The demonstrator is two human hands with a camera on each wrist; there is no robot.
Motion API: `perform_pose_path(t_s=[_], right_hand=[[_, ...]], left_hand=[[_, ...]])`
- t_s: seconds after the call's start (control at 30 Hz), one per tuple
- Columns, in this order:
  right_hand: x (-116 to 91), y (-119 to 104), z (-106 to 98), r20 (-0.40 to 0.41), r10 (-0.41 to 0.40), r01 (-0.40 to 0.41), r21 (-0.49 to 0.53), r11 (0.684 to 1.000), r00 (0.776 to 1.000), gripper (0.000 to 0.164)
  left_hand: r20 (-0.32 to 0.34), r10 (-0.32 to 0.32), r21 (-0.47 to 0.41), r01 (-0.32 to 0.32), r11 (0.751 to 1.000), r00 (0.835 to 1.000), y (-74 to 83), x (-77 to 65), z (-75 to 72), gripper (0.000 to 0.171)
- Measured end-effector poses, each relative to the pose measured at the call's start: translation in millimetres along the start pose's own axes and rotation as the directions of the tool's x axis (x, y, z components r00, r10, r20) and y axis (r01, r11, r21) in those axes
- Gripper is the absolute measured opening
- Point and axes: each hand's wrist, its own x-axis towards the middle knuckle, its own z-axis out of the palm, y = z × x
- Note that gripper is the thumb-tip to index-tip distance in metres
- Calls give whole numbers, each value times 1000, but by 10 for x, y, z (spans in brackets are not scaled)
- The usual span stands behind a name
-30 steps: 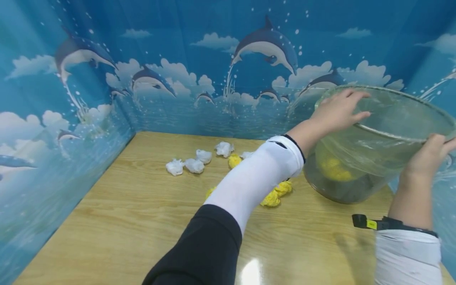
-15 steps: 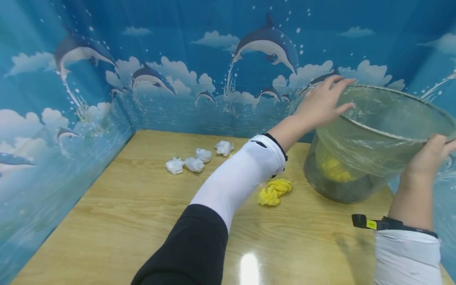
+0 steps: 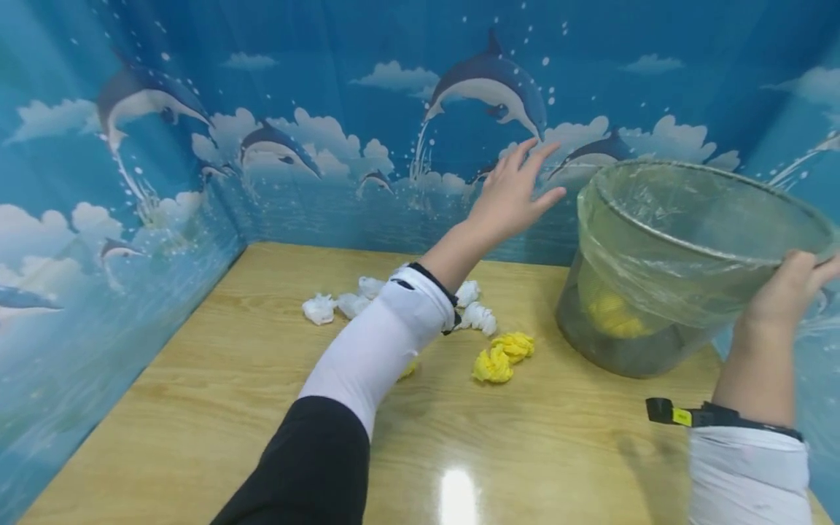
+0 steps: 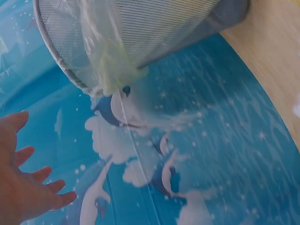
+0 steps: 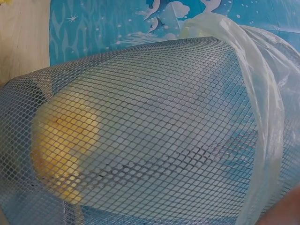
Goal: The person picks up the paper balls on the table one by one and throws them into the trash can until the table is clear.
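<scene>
My left hand (image 3: pixel 508 197) hangs in the air left of the mesh wastebasket (image 3: pixel 656 357), fingers spread and touching nothing. In the left wrist view its fingertips are apart from the basket's rim. My right hand (image 3: pixel 781 292) grips the rim at the near right side; part of its fingers is out of view. A pale green plastic bag (image 3: pixel 663 277) lines the basket and folds over the rim. Yellow crumpled paper (image 5: pixel 65 140) shows through the mesh, low in the bag. The basket stands on the wooden table.
Yellow crumpled balls (image 3: pixel 502 357) lie left of the basket. White crumpled balls (image 3: pixel 319 309) are scattered farther left, with more white ones (image 3: pixel 477 319) beside my left forearm, which hides some. A dolphin-print curtain (image 3: pixel 394 95) encloses the back and sides.
My left hand has moved left, away from the basket's rim, uncovering its left edge. White balls near my left forearm have come into sight. My right hand and the basket stay put.
</scene>
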Motion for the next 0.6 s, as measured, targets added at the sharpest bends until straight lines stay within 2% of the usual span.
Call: perform_pose_path(t_s=[0.2,0.33,0.47,0.6], right_hand=[[-19,6,-22,4,87,-86,-63,994,996,62],[-26,46,-7,19,132,-129,-109,986,991,62],[-23,58,-25,11,115,-114,-90,989,993,63],[-13,2,-31,9,113,-112,-95,989,994,63]], left_hand=[[-46,-11,-5,11,1000,999,-376,-298,-50,68],[-82,-62,11,63,998,995,-737,-539,-104,68],[-95,-129,5,130,992,987,-1071,-724,-190,69],[-118,-201,-17,200,980,972,-1378,-897,-295,69]])
